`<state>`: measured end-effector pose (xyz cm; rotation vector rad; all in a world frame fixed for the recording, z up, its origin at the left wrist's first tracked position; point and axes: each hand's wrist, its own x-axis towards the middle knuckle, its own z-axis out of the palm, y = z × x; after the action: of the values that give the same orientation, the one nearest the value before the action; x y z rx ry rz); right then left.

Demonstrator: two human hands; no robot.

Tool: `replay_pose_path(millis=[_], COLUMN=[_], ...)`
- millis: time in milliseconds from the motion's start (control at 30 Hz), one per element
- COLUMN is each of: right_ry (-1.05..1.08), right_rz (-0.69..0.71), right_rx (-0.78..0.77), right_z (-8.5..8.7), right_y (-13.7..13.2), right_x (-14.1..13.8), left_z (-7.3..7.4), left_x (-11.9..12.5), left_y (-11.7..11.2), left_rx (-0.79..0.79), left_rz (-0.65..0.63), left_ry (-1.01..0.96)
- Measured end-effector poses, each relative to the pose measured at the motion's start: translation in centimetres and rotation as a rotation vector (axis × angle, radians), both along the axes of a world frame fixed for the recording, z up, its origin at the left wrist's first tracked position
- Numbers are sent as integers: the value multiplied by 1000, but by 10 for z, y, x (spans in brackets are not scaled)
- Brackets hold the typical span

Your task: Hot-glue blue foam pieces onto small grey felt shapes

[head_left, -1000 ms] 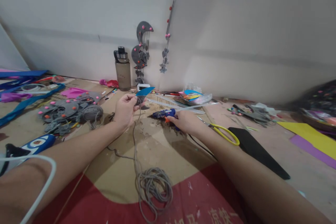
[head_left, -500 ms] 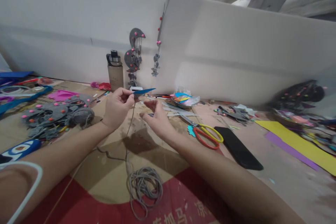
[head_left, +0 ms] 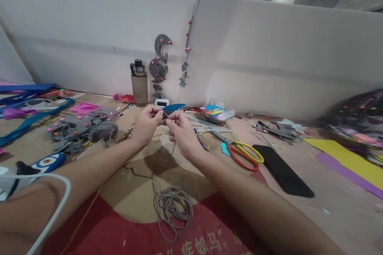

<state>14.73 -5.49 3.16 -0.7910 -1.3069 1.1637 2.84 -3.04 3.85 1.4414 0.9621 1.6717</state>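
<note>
Pinched in my left hand (head_left: 146, 126) is a pointed blue felt piece (head_left: 176, 107), raised over the cardboard, with something darker just below it. My right hand (head_left: 184, 134) meets the left, thumb and fingers closed on a thin grey cord (head_left: 174, 149) close to the felt. Whether the cord is fixed to the felt cannot be made out. Lower down, a loose coil of the same cord (head_left: 175, 207) lies on the cardboard. Scissors (head_left: 243, 155) with red and yellow handles rest right of my right hand.
A black phone (head_left: 283, 170) lies right of the scissors. Behind my hands stand a bottle (head_left: 139, 89) and a small white timer (head_left: 162, 103). Grey felt pieces with pompoms (head_left: 76, 126) and a yarn ball (head_left: 106, 130) sit left. Yellow felt (head_left: 344, 155) lies right. Felt ornaments (head_left: 161, 55) hang on the wall.
My right hand has moved up to my left hand and closed on the cord by the blue felt piece. The view has shifted slightly left.
</note>
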Motion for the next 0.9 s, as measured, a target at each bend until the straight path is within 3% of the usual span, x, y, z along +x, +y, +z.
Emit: replay_pose_path(millis=[167, 367, 567, 900], right_ry=[-275, -405, -408, -345], right_rz=[-214, -328, -375, -334], right_rx=[259, 369, 384, 311], right_z=[-8, -12, -12, -16], right_y=[6, 10, 9, 10], right_x=[7, 14, 15, 16], left_z=[-12, -11, -13, -14], left_x=[3, 4, 5, 8], left_y=[4, -1, -1, -4], left_rx=[-132, -174, -188, -176], left_rz=[-235, -340, -345, -260], left_ry=[-237, -335, -326, -350])
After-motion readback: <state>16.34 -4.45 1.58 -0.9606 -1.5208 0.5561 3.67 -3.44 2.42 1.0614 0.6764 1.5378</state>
